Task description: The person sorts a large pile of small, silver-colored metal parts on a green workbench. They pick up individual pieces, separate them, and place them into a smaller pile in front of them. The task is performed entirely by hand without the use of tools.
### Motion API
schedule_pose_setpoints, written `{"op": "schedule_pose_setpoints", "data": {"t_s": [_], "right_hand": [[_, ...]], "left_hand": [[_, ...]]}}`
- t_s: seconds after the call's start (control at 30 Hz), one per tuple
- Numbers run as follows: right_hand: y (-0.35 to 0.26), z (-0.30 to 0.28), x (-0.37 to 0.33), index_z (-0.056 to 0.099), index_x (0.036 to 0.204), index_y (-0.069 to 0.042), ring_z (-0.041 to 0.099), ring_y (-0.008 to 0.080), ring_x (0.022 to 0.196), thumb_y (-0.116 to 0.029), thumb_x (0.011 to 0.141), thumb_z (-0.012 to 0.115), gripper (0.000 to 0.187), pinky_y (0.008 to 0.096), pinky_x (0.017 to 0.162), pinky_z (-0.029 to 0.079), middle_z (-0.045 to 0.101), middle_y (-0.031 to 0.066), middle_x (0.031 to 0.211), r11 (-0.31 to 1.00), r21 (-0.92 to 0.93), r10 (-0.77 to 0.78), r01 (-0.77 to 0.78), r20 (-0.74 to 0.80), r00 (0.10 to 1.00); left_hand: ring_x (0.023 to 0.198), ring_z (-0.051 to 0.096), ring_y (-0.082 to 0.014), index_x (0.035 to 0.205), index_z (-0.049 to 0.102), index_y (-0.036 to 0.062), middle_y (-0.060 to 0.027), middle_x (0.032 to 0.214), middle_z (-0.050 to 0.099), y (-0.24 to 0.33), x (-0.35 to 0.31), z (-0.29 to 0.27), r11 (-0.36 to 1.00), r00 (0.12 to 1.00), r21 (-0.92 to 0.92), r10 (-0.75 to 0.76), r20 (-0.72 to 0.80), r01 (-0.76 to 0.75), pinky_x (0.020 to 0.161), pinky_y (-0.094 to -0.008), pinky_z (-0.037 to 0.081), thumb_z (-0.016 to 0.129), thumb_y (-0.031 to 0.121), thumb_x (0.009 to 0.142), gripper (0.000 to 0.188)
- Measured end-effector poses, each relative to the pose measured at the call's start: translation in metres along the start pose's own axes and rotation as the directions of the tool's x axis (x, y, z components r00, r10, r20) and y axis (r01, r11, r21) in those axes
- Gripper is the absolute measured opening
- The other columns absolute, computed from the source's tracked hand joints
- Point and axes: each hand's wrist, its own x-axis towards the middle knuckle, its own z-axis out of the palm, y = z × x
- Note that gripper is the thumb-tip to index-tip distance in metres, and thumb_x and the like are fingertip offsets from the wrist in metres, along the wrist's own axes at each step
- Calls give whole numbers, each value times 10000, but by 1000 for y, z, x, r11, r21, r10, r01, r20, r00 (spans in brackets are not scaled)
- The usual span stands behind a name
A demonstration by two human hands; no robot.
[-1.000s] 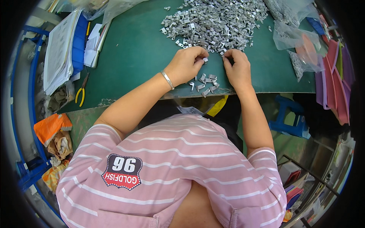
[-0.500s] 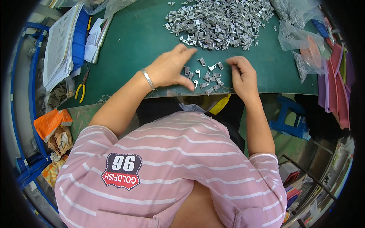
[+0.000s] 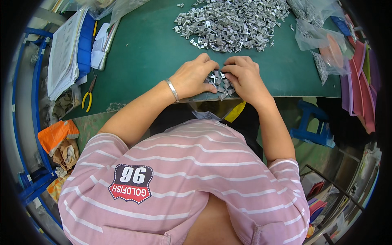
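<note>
Several small bent metal brackets (image 3: 222,85) lie bunched together near the front edge of the green table (image 3: 147,53). My left hand (image 3: 192,76) curves around their left side, thumb and fingers apart, with a metal bangle on its wrist. From the right, my right hand (image 3: 244,77) cups the same bunch, its fingers bent and its fingertips at the parts. Both hands hide some of the brackets. Farther back sits a large heap of the same brackets (image 3: 232,24). Just below the table edge, a clear and yellow bag (image 3: 234,112) shows at my lap.
Yellow-handled pliers (image 3: 86,100) and stacked papers (image 3: 65,53) with a blue folder lie at the left. Clear plastic bags (image 3: 322,45) of metal parts lie at the right. A blue stool (image 3: 312,124) stands under the table's right side. An orange bag (image 3: 58,134) sits at the lower left.
My hands have come closer together, the right moving left and the left slightly right. The spread brackets between them are now pushed into a tighter bunch.
</note>
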Motion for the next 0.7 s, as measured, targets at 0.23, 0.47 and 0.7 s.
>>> {"op": "schedule_pose_setpoints", "data": {"t_s": [0.23,0.47,0.7], "right_hand": [[-12,-4,3,690,860,-87,593,283,924,-27,790,676,94,407,856,384,657,60,885,999,36,-11,7,112,994],[-2,8,12,668,866,-36,631,297,797,15,778,674,102,363,692,490,645,107,844,893,405,227,-195,-33,973],[-5,2,21,702,894,-1,634,340,870,7,808,618,121,409,785,511,653,150,878,949,169,278,-265,-53,959]], "left_hand": [[809,616,-282,1159,611,65,-102,1018,548,-3,-3,2,999,998,-39,14,-64,-16,728,-371,530,872,205,670,572],[953,611,-338,1124,613,48,-128,1045,553,2,-3,-1,998,999,-54,-44,-15,43,804,-420,513,866,235,658,563],[819,606,-277,1153,608,57,-104,1025,544,-1,-5,2,998,999,-52,-21,-44,19,739,-379,522,876,212,651,590]]}}
